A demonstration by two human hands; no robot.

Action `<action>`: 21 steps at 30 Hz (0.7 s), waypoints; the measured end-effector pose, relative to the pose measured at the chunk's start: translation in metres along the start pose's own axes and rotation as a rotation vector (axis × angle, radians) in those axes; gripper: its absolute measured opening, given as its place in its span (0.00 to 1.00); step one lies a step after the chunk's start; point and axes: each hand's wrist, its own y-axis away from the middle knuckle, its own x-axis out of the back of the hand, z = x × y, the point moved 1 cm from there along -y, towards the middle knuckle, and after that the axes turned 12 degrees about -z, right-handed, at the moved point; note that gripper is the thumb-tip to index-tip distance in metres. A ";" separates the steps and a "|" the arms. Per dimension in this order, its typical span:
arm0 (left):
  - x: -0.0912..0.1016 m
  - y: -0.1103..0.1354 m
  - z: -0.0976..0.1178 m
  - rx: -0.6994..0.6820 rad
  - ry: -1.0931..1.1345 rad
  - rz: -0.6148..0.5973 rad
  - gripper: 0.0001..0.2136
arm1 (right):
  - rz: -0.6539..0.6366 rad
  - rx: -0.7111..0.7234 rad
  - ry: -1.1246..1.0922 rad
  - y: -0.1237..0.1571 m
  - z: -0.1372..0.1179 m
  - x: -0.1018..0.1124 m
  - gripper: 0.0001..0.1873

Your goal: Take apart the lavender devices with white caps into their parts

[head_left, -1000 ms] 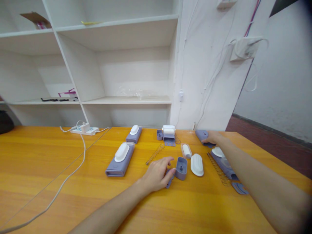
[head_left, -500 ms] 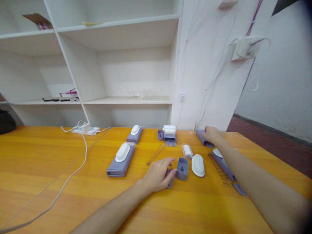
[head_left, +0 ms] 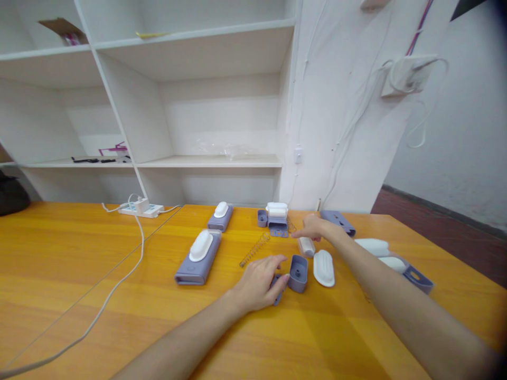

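My left hand (head_left: 257,281) rests on the orange table (head_left: 79,264), thumb and fingers pinching a small flat purple piece (head_left: 278,291). Just right of it stand a purple cup-shaped part (head_left: 298,273) and a white oval cap (head_left: 324,267). My right hand (head_left: 315,228) hovers with its fingers loosely stretched to the left, holding nothing. It is just above a small oval tray with a white roller (head_left: 306,246). A cluster of purple and white parts (head_left: 275,216) lies just left of its fingertips. A metal spring (head_left: 255,249) lies above my left hand.
Two assembled purple devices with white tops lie at the centre (head_left: 198,256) and farther back (head_left: 219,216). A flat purple part (head_left: 338,221) and more purple and white parts (head_left: 396,261) lie at the right. A power strip (head_left: 140,209) and white cable (head_left: 119,279) cross the left. Shelves (head_left: 198,161) stand behind.
My right hand let go of the flat purple part at the back right and moved left, over the small tray with the roller. My left hand stayed put on its piece.
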 end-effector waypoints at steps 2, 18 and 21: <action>0.000 0.000 0.000 -0.001 -0.001 0.000 0.17 | -0.048 0.001 0.004 0.001 -0.004 -0.004 0.22; -0.001 0.000 0.000 0.003 -0.010 -0.010 0.17 | -0.126 0.016 0.041 0.002 -0.005 -0.008 0.22; -0.001 0.000 -0.001 0.003 -0.009 -0.008 0.17 | -0.121 0.038 0.055 0.011 -0.005 -0.007 0.28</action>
